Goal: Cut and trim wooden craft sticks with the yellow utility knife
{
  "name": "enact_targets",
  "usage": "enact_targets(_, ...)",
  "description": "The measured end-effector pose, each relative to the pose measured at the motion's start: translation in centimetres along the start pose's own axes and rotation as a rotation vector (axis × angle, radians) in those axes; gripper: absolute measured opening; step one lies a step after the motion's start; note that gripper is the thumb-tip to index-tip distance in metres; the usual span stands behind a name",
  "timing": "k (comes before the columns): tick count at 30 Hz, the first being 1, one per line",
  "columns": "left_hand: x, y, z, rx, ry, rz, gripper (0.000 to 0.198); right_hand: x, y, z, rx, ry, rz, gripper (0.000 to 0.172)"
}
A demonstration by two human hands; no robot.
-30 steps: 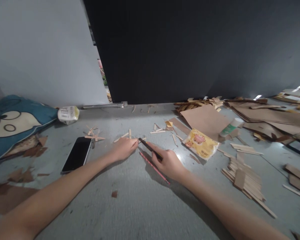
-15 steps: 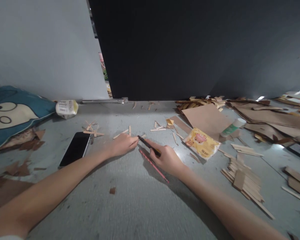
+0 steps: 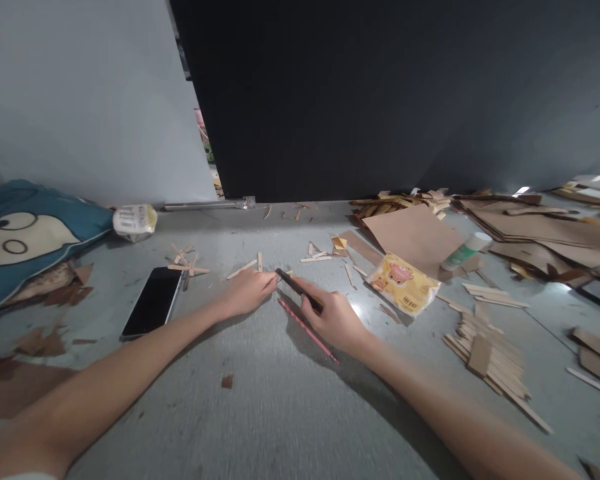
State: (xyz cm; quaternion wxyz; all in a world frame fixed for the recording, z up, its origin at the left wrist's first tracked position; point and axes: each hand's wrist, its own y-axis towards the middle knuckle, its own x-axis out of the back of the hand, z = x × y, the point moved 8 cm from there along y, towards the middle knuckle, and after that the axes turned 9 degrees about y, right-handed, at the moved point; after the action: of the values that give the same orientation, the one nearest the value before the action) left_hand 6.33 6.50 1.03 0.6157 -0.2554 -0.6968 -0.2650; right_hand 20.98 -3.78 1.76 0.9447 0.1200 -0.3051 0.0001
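Note:
My right hand (image 3: 337, 320) is closed round a dark box cutter (image 3: 300, 291) with some yellow on its handle, its front end pointing at the left fingertips. My left hand (image 3: 250, 291) lies low on the table, fingers pressed together on a small wooden stick (image 3: 289, 273); just a pale tip shows past the cutter, and the rest is hidden. A thin pink patterned rod (image 3: 307, 330) lies below the right hand. Loose wooden sticks (image 3: 242, 269) lie just beyond the left hand, with more short sticks (image 3: 316, 257) beyond the cutter.
A phone (image 3: 153, 302) and crossed sticks (image 3: 189, 267) lie left. Rightward are a yellow packet (image 3: 404, 285), a glue stick (image 3: 466, 251), cardboard (image 3: 410, 233) and piled wooden sticks (image 3: 495, 363). A blue cushion (image 3: 45, 233) sits far left; a black panel (image 3: 380, 100) stands behind.
The view has shifted very slightly. Both hands stay in nearly the same place, with the box cutter still at the left fingertips.

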Motion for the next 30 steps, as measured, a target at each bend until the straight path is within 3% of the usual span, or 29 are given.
enact_targets(6,-0.2,0.2,0.9,0.021,-0.002,-0.016,0.043,0.0,-0.9,0.0,-0.016,0.0,-0.033,0.055)
enact_targets(10,-0.5,0.2,1.1,-0.031,0.008,-0.01,0.045,0.0,-0.9,0.1,-0.012,0.0,0.019,0.056)
enact_targets(17,-0.6,0.3,0.9,-0.135,-0.011,-0.02,0.045,0.5,-0.6,0.0,-0.009,0.035,0.059,0.056)
enact_targets(30,0.4,0.0,0.2,-0.177,-0.048,-0.027,0.041,0.5,-0.1,0.0,0.02,0.015,0.056,0.055)
